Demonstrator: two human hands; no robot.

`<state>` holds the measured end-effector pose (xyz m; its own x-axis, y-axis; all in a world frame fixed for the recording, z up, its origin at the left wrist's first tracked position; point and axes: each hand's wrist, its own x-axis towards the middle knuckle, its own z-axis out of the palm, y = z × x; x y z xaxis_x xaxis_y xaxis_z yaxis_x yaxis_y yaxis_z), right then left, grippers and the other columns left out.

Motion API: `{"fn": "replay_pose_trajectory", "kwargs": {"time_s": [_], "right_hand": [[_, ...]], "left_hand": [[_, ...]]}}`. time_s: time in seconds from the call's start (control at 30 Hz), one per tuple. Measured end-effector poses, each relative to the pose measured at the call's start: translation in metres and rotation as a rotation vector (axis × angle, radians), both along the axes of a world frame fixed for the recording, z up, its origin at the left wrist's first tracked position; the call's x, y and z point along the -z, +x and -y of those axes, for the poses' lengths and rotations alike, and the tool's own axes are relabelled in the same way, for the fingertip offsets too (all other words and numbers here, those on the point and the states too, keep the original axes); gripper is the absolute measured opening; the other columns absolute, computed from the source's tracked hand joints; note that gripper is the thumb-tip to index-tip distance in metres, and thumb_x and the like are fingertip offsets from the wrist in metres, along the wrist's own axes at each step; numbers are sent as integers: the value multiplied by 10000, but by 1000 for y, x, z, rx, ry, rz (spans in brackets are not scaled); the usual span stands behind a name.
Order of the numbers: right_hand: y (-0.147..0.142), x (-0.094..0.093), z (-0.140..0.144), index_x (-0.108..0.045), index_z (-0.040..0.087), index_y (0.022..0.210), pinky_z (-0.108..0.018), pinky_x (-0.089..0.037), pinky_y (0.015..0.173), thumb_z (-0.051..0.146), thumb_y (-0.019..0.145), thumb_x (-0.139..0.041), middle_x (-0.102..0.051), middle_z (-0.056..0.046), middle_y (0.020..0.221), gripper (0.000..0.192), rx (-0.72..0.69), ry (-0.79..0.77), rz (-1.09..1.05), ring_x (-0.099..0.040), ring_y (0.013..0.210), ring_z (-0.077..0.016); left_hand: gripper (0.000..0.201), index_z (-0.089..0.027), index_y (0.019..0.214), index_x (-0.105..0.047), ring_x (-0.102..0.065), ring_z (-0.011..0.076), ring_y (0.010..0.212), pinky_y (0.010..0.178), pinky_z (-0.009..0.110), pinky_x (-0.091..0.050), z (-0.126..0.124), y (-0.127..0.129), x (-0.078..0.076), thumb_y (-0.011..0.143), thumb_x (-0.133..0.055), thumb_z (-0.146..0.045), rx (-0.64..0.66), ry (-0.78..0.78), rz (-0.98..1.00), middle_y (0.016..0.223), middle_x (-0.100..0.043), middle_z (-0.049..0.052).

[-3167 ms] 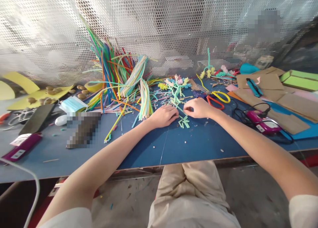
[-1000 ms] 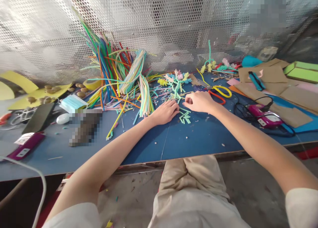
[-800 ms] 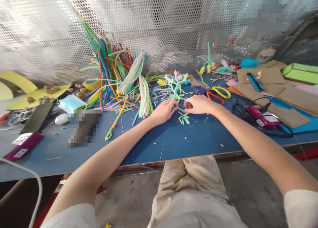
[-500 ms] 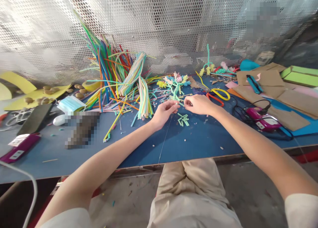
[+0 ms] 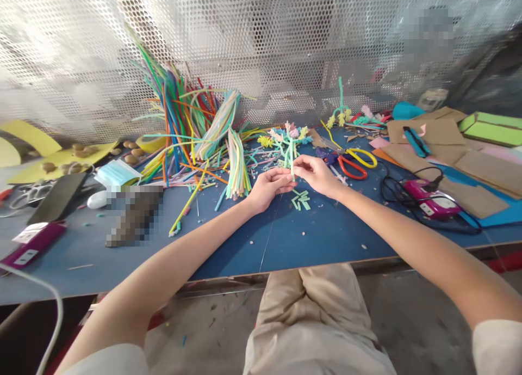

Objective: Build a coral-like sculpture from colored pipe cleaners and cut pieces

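Observation:
My right hand [image 5: 313, 174] is pinched around a pale green pipe cleaner [image 5: 291, 158] that stands upright between my hands. My left hand [image 5: 271, 189] meets it from the left, its fingers closed at the lower end of the same piece. Right behind lies a bunch of pipe-cleaner flowers [image 5: 290, 133] in pink, blue and yellow, and the held piece overlaps it in view. Short cut green pieces [image 5: 300, 200] lie on the table just below my fingers.
Bundles of long pipe cleaners [image 5: 236, 165] stand left of my hands. To the right lie scissors [image 5: 353, 171] with red and yellow handles, a magenta power strip [image 5: 432, 198] with a black cable, and cardboard sheets [image 5: 426, 133]. A perforated metal panel [image 5: 285, 54] rises behind.
My right hand has moved slightly left and turned, closing up to my left hand. The green pipe cleaner now shows upright between them. The scissors' red handle is less covered.

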<state>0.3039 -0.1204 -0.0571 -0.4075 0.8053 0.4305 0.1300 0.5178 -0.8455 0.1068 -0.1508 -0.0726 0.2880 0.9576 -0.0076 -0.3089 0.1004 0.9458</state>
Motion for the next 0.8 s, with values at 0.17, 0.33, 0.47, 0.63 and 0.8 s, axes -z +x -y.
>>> {"fn": "replay_pose_trajectory", "kwargs": {"time_s": [0.17,0.33,0.47,0.63,0.8], "right_hand": [[-2,4,0,-636,197,933,-309,-401,648,414,935,-641,-619,5,791,217,-17,-10,16,-523,686,-152],[-6,5,2,-615,206,952,-323,-451,692,447,931,-635,-631,-12,823,243,3,-32,-27,-562,735,-170],[-10,7,6,-603,220,956,-325,-469,686,486,923,-629,-634,-21,847,269,16,-82,-40,-578,752,-181],[-10,3,9,-612,227,976,-332,-488,702,515,946,-576,-680,-40,880,292,86,-63,46,-618,784,-204],[28,-28,-4,-691,215,933,-372,-480,835,466,979,-553,-761,-86,996,290,382,321,463,-669,907,-248]], "left_hand": [[484,-126,1043,-721,-777,159,840,830,278,-623,-1,-1,-2,686,-989,-312,21,-14,35,893,-797,56],[466,-121,1020,-723,-774,156,842,834,274,-620,-1,0,-3,680,-993,-289,32,-23,36,881,-792,48],[448,-117,1040,-721,-770,160,850,887,312,-618,0,0,-3,703,-979,-262,24,-33,25,904,-793,59],[472,-129,1063,-704,-758,149,812,890,323,-613,0,0,-4,698,-981,-243,5,-34,39,904,-788,58],[422,-114,978,-722,-739,124,783,858,289,-604,-1,1,-3,683,-986,-260,-14,-27,34,899,-780,54]]}}
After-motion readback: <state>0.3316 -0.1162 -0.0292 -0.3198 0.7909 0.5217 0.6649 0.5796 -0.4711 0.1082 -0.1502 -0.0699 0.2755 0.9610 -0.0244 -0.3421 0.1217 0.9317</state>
